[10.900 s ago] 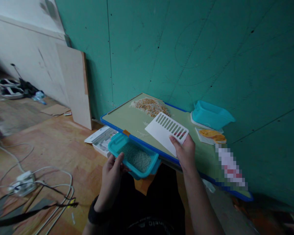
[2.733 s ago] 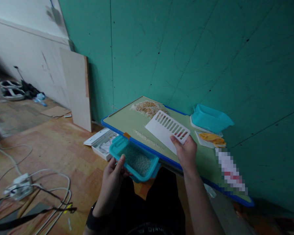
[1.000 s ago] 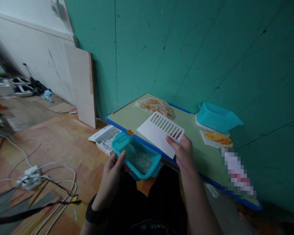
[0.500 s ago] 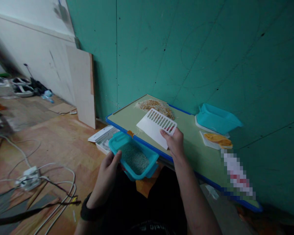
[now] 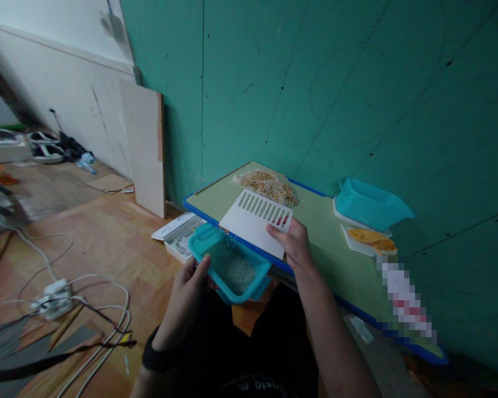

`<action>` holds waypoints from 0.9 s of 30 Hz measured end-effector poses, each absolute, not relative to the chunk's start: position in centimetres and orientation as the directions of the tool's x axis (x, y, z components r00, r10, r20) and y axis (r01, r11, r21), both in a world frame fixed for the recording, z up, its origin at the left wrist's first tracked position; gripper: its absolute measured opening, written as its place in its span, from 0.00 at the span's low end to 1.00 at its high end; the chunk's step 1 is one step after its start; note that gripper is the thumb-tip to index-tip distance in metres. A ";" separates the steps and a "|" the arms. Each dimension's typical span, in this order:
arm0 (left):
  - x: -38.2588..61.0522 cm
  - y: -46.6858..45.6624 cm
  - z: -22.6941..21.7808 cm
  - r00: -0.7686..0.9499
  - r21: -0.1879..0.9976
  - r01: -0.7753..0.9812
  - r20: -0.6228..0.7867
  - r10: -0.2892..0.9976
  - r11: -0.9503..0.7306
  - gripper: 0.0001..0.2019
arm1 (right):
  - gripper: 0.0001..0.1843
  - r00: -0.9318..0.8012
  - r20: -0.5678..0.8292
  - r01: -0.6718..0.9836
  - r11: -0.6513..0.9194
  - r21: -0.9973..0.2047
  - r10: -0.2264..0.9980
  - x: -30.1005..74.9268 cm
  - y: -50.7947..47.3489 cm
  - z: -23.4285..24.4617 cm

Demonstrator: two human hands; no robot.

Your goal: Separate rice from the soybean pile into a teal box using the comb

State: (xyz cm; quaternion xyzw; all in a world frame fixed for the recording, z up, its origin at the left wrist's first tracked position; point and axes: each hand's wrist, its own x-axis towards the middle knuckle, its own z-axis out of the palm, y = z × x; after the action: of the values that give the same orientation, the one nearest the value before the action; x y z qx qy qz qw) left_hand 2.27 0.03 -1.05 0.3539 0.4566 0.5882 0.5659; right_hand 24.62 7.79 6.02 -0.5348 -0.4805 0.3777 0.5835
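My left hand [image 5: 194, 275] grips the near left rim of a turquoise plastic tub [image 5: 255, 284], held just below the table's front edge. Pale grains [image 5: 234, 268] cover the tub's floor, and a few fall into it from above. In my right hand [image 5: 292, 243] is a flat white scraper [image 5: 249, 224] with a row of slots, thumb on top and fingers curled beneath. Its lower edge reaches the blue table edge over the tub. Behind the scraper, a pile of yellowish beans mixed with white grains [image 5: 268, 185] lies on the green tabletop [image 5: 323, 249].
A second turquoise tub [image 5: 369, 204] stands at the table's right, beside a folded orange cloth [image 5: 371, 239] on a white pad. A blurred-out packet [image 5: 406, 298] lies nearer. On the floor are an open white box [image 5: 178, 237] and a power strip [image 5: 53, 298] with cables.
My right hand has drawn the white scraper toward the table's front edge, and grains now drop into the tub. My left hand still holds the tub; the view has shifted slightly.
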 end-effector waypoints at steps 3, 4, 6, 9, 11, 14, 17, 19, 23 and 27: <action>2.3 0.2 -1.3 -0.108 0.932 -0.358 -0.103 0.989 0.058 0.19 | 0.20 0.257 0.149 0.034 0.145 -0.989 0.955 24.6 7.7 6.0; 2.3 0.2 -1.5 -0.108 0.929 -0.365 -0.104 0.989 0.058 0.19 | 0.20 0.270 0.151 0.022 0.151 -0.988 0.951 24.6 7.8 5.9; 2.4 0.2 -1.6 -0.108 0.926 -0.373 -0.110 0.988 0.063 0.19 | 0.21 0.295 0.158 0.014 0.161 -0.987 0.942 24.6 7.8 5.7; 2.5 0.2 -1.5 -0.105 0.921 -0.385 -0.112 0.988 0.064 0.20 | 0.21 0.290 0.153 0.024 0.152 -0.988 0.945 24.4 7.7 5.5; 2.6 0.1 -1.2 -0.110 0.916 -0.394 -0.121 0.986 0.069 0.20 | 0.21 0.285 0.147 0.028 0.145 -0.989 0.947 24.3 7.4 5.6; 2.8 -0.1 -0.8 -0.118 0.911 -0.403 -0.147 0.982 0.088 0.20 | 0.22 0.304 0.148 0.023 0.148 -0.989 0.941 25.0 6.7 6.1; 3.0 -0.4 -0.6 -0.128 0.909 -0.409 -0.145 0.981 0.081 0.20 | 0.24 0.368 0.224 0.013 0.236 -0.972 0.902 27.9 5.4 6.5; 3.1 -0.6 -0.5 -0.132 0.912 -0.400 -0.151 0.980 0.086 0.21 | 0.24 0.467 0.302 0.078 0.301 -0.950 0.831 31.1 4.3 6.5; 3.4 -1.0 -0.4 -0.152 0.918 -0.387 -0.162 0.975 0.092 0.22 | 0.25 0.650 0.419 0.282 0.311 -0.908 0.634 37.7 2.3 5.9; 3.8 -0.7 -1.0 -0.166 0.902 -0.420 -0.187 0.968 0.102 0.21 | 0.27 0.668 0.465 0.390 0.258 -0.884 0.581 40.6 2.1 4.8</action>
State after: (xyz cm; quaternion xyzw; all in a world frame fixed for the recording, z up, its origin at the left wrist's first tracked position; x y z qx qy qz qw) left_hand 3.77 -0.70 -0.99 0.2922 0.4686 0.6029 0.5758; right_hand 40.61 2.09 4.76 -0.6051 -0.4012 0.0696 0.6841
